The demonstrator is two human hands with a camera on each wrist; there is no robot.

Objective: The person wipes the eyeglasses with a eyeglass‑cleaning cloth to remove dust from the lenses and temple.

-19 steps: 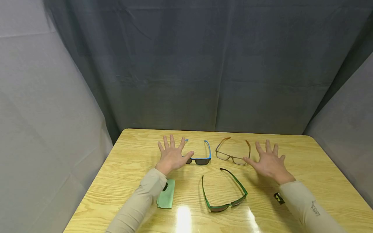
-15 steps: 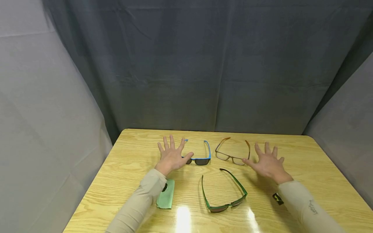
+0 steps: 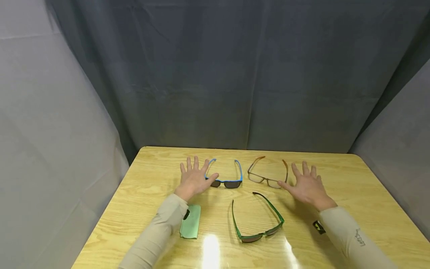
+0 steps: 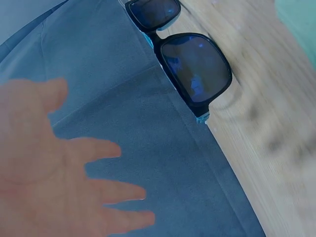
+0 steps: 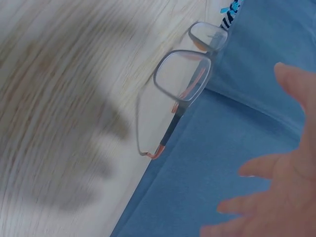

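Note:
Fingers spread, my left hand (image 3: 192, 182) hovers by the left end of blue-framed sunglasses (image 3: 232, 184), holding nothing. In the left wrist view the dark lenses of these sunglasses (image 4: 196, 69) show apart from the hand (image 4: 54, 173). My right hand (image 3: 309, 188), also spread and bare, is above the table to the right of clear eyeglasses (image 3: 273, 184) with brown temple tips. From the head its thumb overlaps their right lens; the right wrist view shows a gap between the hand (image 5: 276, 182) and the eyeglasses (image 5: 182, 76). Green-framed sunglasses (image 3: 252, 238) lie nearer, temples unfolded.
A folded light green cloth (image 3: 190, 223) lies beside the left forearm, with a small black item (image 3: 186, 214) at its edge. A small black and yellow object (image 3: 318, 227) is partly behind the right sleeve. Grey curtains (image 3: 201, 74) surround the wooden table (image 3: 141, 194).
My left hand has shifted slightly left, uncovering more of the blue sunglasses. The right hand has drifted a little left. All the eyewear stays in place on the table.

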